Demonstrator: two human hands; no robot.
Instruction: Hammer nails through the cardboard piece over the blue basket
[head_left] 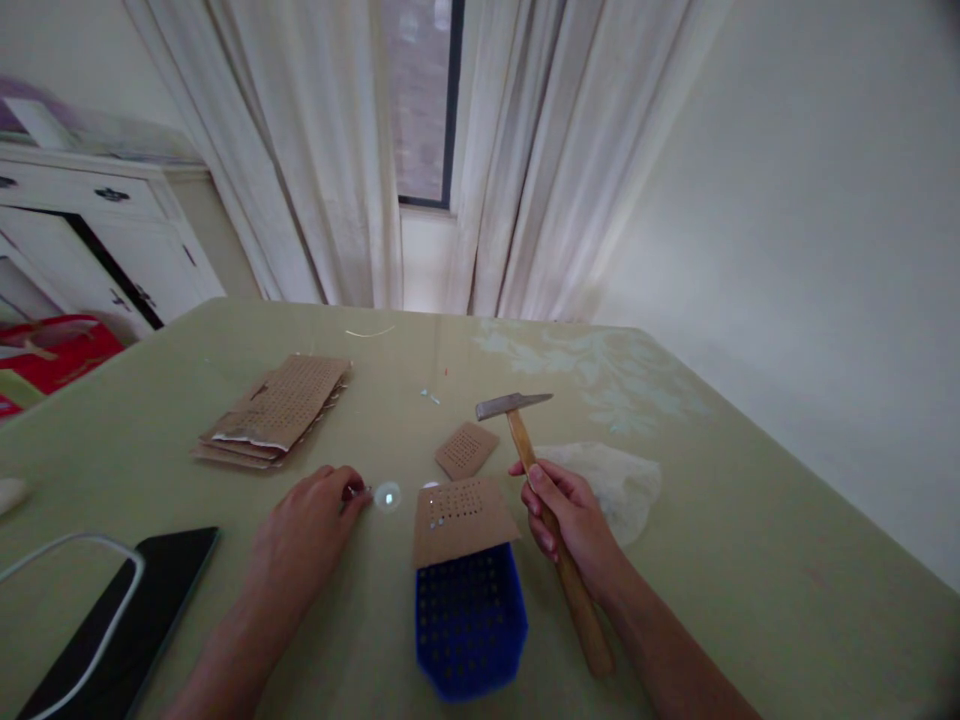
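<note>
My right hand (562, 505) is wrapped round the wooden handle of a hammer (577, 600), its metal head raised and pointing away from me. My left hand (319, 510) is closed in a pinch at the table, fingertips on something too small to make out. Just right of those fingertips is a small clear round dish (388, 497). Between my hands, a piece of cardboard (465, 525) punched with rows of holes lies over the far end of a blue plastic basket (472, 640). A few small pale bits sit on this cardboard. A smaller perforated cardboard piece (466, 450) lies beyond it.
A stack of perforated cardboard sheets (281, 410) lies at the left. Nearer are a black tablet-like slab (127, 620) and a white cable (139, 570). A crumpled translucent plastic bag (615, 485) lies behind my right hand. Small pale scraps (429, 396) lie farther back on the table (750, 540).
</note>
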